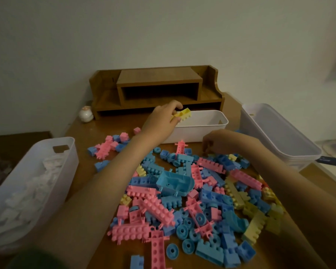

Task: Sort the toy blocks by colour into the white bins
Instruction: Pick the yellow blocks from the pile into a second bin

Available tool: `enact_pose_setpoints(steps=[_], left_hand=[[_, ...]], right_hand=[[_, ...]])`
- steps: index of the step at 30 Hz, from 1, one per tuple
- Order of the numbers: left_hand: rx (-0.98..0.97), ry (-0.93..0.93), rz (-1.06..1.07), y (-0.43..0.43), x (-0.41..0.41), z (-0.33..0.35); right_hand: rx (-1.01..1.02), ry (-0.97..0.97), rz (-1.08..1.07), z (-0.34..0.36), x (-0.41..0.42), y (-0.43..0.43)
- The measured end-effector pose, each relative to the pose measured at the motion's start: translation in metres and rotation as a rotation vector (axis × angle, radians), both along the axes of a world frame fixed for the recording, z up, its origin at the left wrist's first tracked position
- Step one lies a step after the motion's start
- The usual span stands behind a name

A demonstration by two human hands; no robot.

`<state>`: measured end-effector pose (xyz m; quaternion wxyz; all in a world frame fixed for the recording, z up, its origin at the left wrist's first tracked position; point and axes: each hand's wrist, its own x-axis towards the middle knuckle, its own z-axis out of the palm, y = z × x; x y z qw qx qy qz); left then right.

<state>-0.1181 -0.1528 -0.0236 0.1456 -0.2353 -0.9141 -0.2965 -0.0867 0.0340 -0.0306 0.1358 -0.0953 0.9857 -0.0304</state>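
Surface: wooden table [81,136], mixed blocks [182,191] piled near me.
Left hand [163,119]: I pinch the yellow block [183,115] just above the far white bin [211,113], at its left end.
Right hand [213,141]: curled into the pile; what it holds I cannot tell.

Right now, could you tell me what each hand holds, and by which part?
Left hand pinches the yellow block by its left end. Right hand reaches into the pile; any hold cannot be told.

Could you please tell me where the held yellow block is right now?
In the head view, the yellow block is pinched in the left hand, above the left end of the middle white bin, just in front of the wooden shelf.
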Motion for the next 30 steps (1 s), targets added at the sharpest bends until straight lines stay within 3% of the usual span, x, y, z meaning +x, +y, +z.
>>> enact_pose_setpoints(steps=[4, 7, 11, 17, 22, 25, 30], left_hand=[[-0.195, -0.159, -0.012, 0.007, -0.012, -0.014], [-0.338, -0.122, -0.054, 0.006, -0.007, -0.018], [-0.376, -0.074, -0.052, -0.003, -0.003, -0.019], [-0.34, -0.112, -0.068, -0.018, 0.01, -0.012], [-0.498, 0.152, 0.053, -0.024, 0.05, -0.012], [-0.614, 0.051, 0.135, -0.028, 0.072, -0.021], [-0.668, -0.304, 0.275, -0.049, 0.082, -0.033]], right_hand=[[-0.054, -0.079, 0.019, 0.004, 0.003, 0.001], [-0.075, -0.076, 0.048, 0.002, 0.005, 0.005], [-0.175, 0.16, 0.06, 0.002, 0.003, 0.002], [-0.65, 0.627, 0.019, 0.007, -0.007, -0.009], [-0.408, 0.66, -0.013, -0.006, -0.006, -0.003], [-0.387, 0.645, -0.006, -0.001, 0.013, 0.015], [-0.062, 0.191, -0.076, -0.009, 0.044, 0.041]])
